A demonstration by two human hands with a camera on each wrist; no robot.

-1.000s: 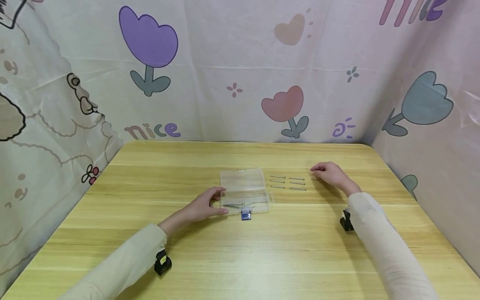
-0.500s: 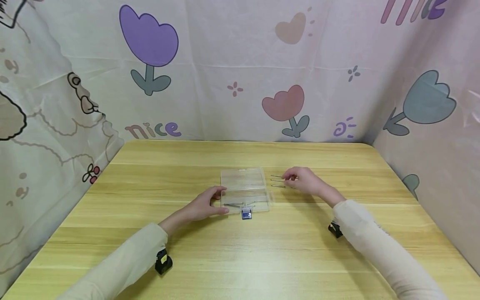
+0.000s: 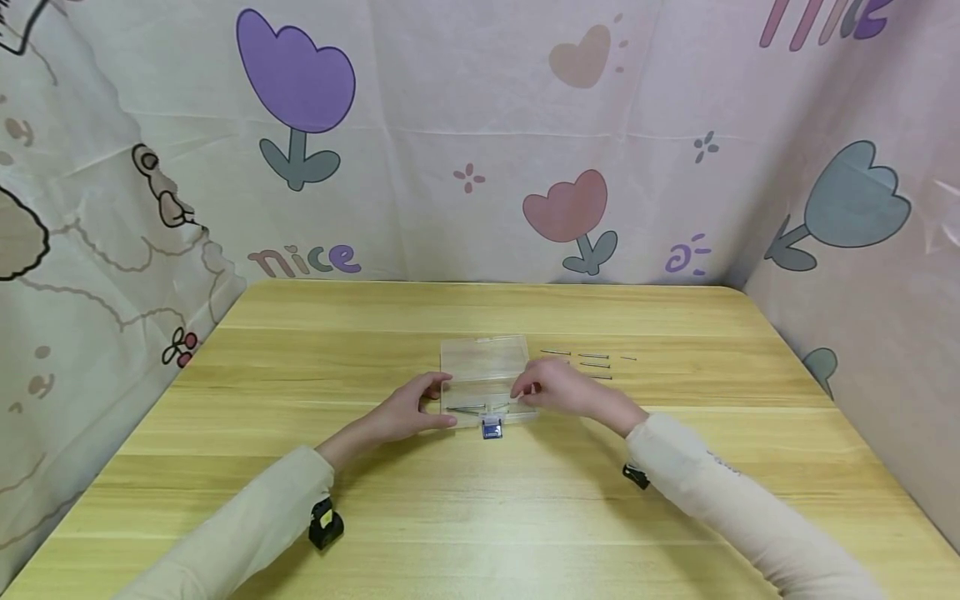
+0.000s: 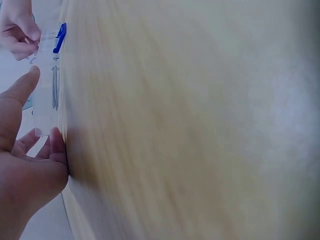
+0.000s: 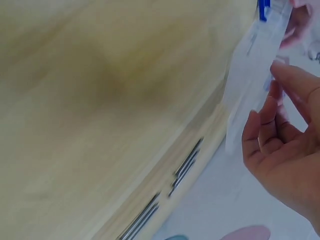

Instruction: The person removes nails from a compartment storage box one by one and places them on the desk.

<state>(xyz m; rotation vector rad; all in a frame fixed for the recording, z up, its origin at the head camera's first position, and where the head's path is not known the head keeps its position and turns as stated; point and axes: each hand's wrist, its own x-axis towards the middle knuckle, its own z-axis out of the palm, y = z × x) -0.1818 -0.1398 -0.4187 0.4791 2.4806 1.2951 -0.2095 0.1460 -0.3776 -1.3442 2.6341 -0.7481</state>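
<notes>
A clear plastic box (image 3: 486, 367) lies open at the middle of the wooden table (image 3: 525, 517), its blue latch (image 3: 492, 430) facing me. A few metal pins (image 3: 467, 408) lie in its front half. My left hand (image 3: 411, 408) grips the box's left end between thumb and fingers (image 4: 45, 145). My right hand (image 3: 555, 390) hovers over the box's right end with its fingertips pinched together on a thin pin that barely shows. Several more pins (image 3: 594, 365) lie in rows on the table just right of the box, also visible in the right wrist view (image 5: 185, 162).
Printed cloth walls (image 3: 480, 167) close in the table at the back and on both sides. Black wrist cameras (image 3: 325, 525) sit under each forearm. Bare tabletop lies in front of the box and to its left.
My right hand moved left from the far end of the pin rows, past the pins, to the right end of the box. The left hand and the box stayed still.
</notes>
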